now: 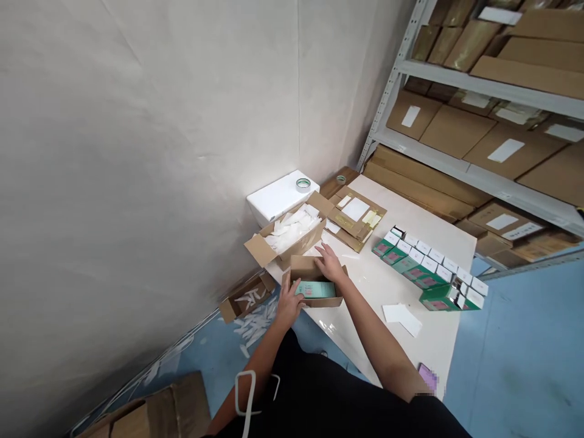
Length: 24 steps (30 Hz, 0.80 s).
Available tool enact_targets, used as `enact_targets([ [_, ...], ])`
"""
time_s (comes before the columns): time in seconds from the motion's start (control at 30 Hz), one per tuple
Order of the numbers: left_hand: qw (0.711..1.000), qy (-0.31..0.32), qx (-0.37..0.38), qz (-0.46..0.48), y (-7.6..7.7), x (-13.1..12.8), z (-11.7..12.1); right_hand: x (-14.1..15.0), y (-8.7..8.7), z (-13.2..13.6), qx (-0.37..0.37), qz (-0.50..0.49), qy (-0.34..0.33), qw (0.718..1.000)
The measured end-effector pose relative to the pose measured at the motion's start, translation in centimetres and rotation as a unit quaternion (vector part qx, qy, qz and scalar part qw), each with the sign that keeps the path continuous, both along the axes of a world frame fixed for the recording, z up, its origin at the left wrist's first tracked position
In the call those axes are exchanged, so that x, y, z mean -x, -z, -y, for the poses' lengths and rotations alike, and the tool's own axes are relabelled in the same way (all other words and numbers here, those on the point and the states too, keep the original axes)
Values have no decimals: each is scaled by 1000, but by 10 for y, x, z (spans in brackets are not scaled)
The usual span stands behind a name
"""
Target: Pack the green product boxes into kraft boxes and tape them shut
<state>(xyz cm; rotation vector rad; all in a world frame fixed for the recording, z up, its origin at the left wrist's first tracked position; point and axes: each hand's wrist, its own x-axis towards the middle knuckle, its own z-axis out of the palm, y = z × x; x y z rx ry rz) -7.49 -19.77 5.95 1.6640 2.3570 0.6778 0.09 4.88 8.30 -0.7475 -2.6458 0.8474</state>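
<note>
A small open cardboard box stands at the near edge of the white table, with a light-green printed product box lying inside it. My left hand is at the left end, its fingers and thumb closed about the end of the product box. Across the back right side of the cardboard box, my right hand lies with its fingers apart and nothing in them. Just behind, a longer open carton is filled with white paper strips.
Rows of green-and-white boxes stand on the table at right. White sheets, flattened cardboard and a tape roll lie around. Left of the table, a carton sits among scattered strips. Loaded shelves are behind.
</note>
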Motion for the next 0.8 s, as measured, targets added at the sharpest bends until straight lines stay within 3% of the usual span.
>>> enact_targets([
  [0.17, 1000, -8, 14, 14, 8, 32, 10, 77, -5, -29, -31, 17, -52, 998],
  [0.47, 1000, 12, 13, 8, 11, 73, 11, 213, 4, -83, -122, 223, -137, 958],
  [0.63, 1000, 20, 6, 15, 10, 86, 11, 245, 11, -105, -149, 245, -126, 950],
  [0.8, 999, 26, 4, 19, 16, 91, 13, 238, 7, -124, -167, 161, -64, 971],
])
